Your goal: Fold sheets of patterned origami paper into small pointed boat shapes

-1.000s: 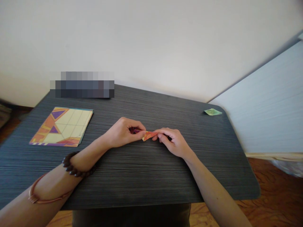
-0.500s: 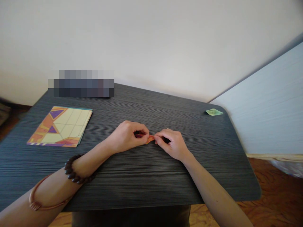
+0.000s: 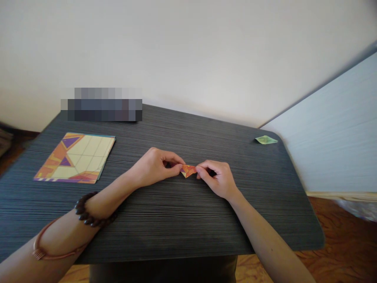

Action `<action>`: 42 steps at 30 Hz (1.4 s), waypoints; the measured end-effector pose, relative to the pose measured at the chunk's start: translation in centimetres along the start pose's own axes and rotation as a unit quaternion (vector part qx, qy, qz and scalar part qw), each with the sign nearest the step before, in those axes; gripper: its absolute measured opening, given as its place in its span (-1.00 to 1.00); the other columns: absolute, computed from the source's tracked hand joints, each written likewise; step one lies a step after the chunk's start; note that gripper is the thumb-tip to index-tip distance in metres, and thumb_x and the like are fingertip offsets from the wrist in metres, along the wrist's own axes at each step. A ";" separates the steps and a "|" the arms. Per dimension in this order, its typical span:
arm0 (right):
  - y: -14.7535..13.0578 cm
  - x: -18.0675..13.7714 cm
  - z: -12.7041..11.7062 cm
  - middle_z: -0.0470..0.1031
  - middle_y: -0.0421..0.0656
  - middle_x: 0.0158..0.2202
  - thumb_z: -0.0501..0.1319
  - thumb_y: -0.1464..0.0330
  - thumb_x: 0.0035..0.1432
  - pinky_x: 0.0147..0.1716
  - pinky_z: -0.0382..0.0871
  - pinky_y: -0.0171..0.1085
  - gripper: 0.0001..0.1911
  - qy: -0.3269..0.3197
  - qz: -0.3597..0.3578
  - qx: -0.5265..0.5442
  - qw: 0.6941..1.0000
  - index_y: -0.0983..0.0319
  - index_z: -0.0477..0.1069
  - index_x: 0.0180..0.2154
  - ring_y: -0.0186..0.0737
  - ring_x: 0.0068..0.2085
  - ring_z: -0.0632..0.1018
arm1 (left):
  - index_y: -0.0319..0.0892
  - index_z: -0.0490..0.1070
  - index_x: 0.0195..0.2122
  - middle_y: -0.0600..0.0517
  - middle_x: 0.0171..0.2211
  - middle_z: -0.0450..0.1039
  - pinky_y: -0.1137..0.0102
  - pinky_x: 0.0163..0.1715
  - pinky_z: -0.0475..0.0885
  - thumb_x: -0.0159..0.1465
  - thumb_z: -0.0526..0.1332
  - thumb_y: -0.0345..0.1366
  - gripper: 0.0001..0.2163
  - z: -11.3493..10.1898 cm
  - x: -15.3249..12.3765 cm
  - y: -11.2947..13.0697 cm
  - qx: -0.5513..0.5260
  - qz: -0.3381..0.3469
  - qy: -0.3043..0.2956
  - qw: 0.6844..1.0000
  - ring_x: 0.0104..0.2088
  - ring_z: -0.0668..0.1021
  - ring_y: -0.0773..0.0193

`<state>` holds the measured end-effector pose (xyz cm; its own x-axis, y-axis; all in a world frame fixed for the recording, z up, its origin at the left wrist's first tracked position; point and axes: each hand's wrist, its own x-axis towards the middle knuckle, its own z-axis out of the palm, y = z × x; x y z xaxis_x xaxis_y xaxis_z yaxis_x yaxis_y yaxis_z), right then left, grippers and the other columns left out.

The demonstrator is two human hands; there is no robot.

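Observation:
A small folded piece of orange patterned paper [image 3: 187, 170] is stretched between my two hands, just over the dark table. Its lower edge comes to a point, and traces of purple and yellow show on it. My left hand [image 3: 160, 168] pinches the left end between thumb and forefinger. The right end sits in the pinch of my right hand [image 3: 216, 177]. Fingertips cover both ends of the paper.
Square patterned paper sheets [image 3: 85, 155] lie stacked at the left of the dark table [image 3: 165, 224]. A small green folded paper [image 3: 266, 140] rests near the back right corner. A pixelated object [image 3: 103, 108] stands at the back left, before the wall [image 3: 188, 59].
My hands have moved slightly apart, the left one going left and the right one right. More of the folded paper's orange face now shows between them.

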<state>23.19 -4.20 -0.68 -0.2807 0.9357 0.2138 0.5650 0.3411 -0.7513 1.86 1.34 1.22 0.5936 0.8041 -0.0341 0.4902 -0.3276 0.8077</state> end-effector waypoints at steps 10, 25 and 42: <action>-0.1 0.1 -0.1 0.51 -0.25 -0.55 0.11 0.30 0.21 -0.41 0.30 -0.36 -0.77 0.005 0.019 0.024 1.000 0.21 0.46 -0.43 -0.38 -0.50 0.48 | -0.13 0.54 -0.17 0.17 -0.62 0.47 0.58 -0.74 0.05 0.17 0.09 -0.34 -0.72 -0.7 -0.1 -1.3 -0.057 -0.001 -0.085 0.995 -0.73 0.26 0.51; -0.1 0.1 0.0 0.48 -0.25 -0.59 0.11 0.27 0.21 -0.54 0.24 -0.39 -0.72 0.024 0.048 0.051 0.997 0.23 0.45 -0.48 -0.42 -0.59 0.39 | -0.23 0.40 -0.02 -0.05 -0.21 0.56 0.46 -0.31 0.44 0.22 0.12 -0.35 -0.70 -0.9 -0.1 -1.2 -0.162 0.026 -0.114 0.980 -0.26 0.57 0.28; 0.2 0.1 0.3 0.51 -0.22 -0.51 0.09 0.33 0.20 -0.47 0.31 -0.37 -0.80 0.020 0.043 0.045 0.998 0.24 0.45 -0.36 -0.39 -0.53 0.45 | -0.19 0.55 -0.24 0.12 -0.47 0.57 0.60 -0.47 0.38 0.21 0.07 -0.40 -0.75 -0.5 0.2 -0.6 -0.068 -0.016 -0.038 0.997 -0.49 0.54 0.42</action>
<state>23.00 -4.05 -1.02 -0.2016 0.9648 0.1686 0.5139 0.2507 -0.8204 1.33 1.94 1.07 0.6291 0.7707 -0.1015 0.4218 -0.2288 0.8774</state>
